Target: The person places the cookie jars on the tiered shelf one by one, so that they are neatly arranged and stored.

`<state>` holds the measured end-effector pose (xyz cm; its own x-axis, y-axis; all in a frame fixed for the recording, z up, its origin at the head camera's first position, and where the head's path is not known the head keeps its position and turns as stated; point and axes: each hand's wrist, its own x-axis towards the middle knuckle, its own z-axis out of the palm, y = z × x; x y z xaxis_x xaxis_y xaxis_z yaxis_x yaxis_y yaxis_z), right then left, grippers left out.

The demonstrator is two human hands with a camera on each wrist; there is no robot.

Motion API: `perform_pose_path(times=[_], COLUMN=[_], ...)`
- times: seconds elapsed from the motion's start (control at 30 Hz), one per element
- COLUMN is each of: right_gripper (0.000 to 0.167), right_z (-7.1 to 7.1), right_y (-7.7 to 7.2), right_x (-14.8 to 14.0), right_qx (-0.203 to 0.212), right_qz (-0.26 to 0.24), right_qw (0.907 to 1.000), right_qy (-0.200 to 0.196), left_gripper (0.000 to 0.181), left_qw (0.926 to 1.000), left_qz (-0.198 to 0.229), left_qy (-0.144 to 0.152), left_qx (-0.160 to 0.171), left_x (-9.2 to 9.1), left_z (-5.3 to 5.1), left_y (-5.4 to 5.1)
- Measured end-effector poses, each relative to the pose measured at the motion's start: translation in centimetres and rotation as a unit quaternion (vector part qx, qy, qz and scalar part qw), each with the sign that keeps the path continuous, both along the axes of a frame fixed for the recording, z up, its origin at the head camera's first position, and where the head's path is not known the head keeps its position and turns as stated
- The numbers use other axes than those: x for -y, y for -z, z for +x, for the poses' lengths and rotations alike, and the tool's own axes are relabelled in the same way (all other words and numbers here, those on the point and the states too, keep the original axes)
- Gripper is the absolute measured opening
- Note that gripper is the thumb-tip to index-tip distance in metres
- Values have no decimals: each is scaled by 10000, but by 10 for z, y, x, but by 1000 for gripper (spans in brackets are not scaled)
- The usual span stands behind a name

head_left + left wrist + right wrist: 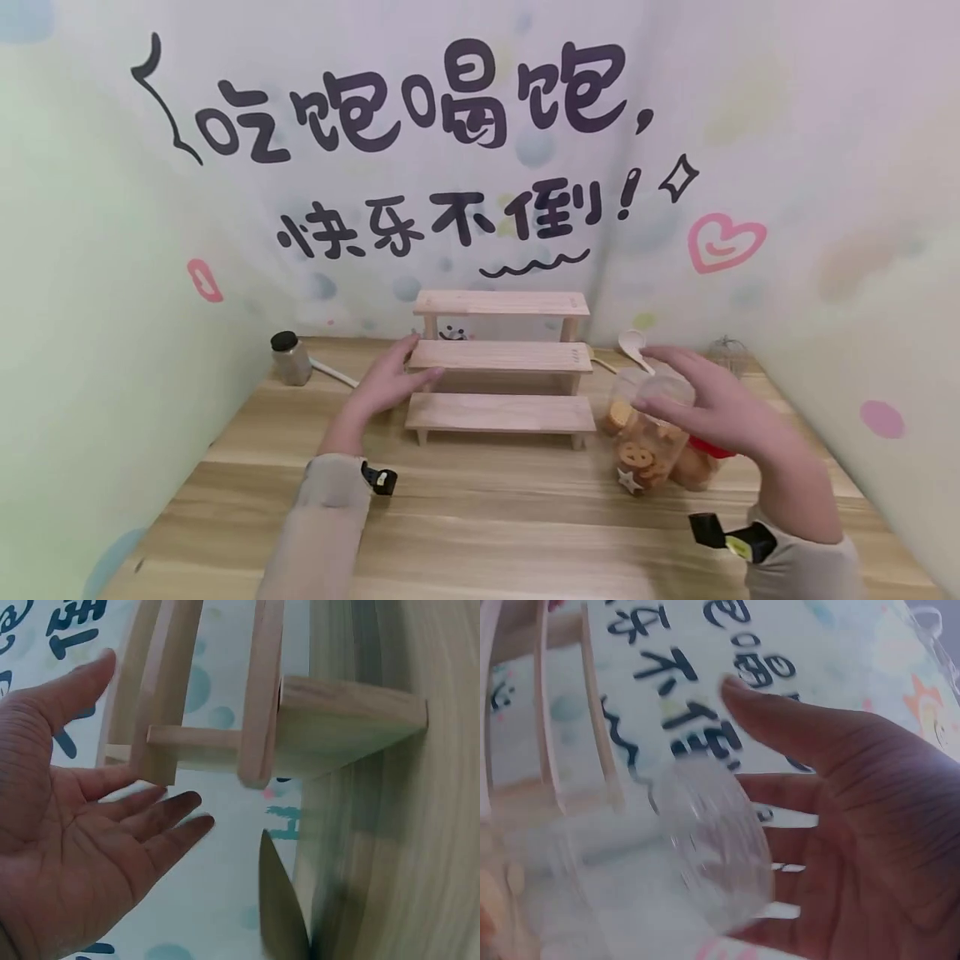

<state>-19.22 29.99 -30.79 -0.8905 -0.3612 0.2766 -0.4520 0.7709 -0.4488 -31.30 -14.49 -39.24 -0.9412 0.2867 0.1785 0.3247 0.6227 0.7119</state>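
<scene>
A three-tier wooden shelf (pixel 500 357) stands at the back of the table. At its left end is my left hand (pixel 392 379), fingers spread; in the left wrist view the hand (pixel 82 817) has an open palm beside the shelf's (pixel 259 697) end. My right hand (pixel 708 400) is held with parted fingers at the clear jar of cookies (pixel 637 457). In the right wrist view the jar's clear lid (pixel 716 844) lies in front of the fingers of the hand (pixel 840 817); whether they touch it I cannot tell.
Behind the right hand lie a white spoon (pixel 634 346) and a wire whisk (pixel 727 356). A second container with a red lid (pixel 711 450) stands beside the jar. At the back left are a black-capped jar (pixel 291 360) and a pale handle (pixel 333 372). A printed cloth hangs behind.
</scene>
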Motion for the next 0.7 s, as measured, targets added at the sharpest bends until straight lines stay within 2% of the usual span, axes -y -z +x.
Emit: perform_pose_path(times=[0.1, 0.17, 0.27, 0.37, 0.43, 0.53, 0.7], right_gripper=[78, 84, 88, 87, 86, 84, 82], right_z=[2, 3, 0, -2, -2, -2, 0], right_y=[1, 3, 7, 9, 9, 8, 7], right_x=[-16, -22, -24, -24, -26, -27, -25], right_qx=[850, 1260, 1499, 1498, 1521, 1426, 956], right_qz=[55, 5, -137, -293, -316, -120, 233], right_qw=[9963, 9920, 9886, 9879, 9875, 9897, 9948], right_qy=[116, 107, -49, -257, -259, -45, 258], left_gripper=[100, 102, 103, 100, 97, 95, 95], left_qw=[9997, 9989, 9963, 9935, 9926, 9920, 9916], left_qz=[171, 352, 719, 1012, 1112, 1157, 1151], left_qy=[-131, -247, -345, -326, -285, -350, -455], left_qx=[86, 179, 312, 412, 399, 368, 376], left_x=[-3, -5, -2, 1, 2, 2, 4], left_z=[-10, -15, -19, -21, -22, -25, -25], left_y=[10, 14, 20, 23, 24, 26, 29])
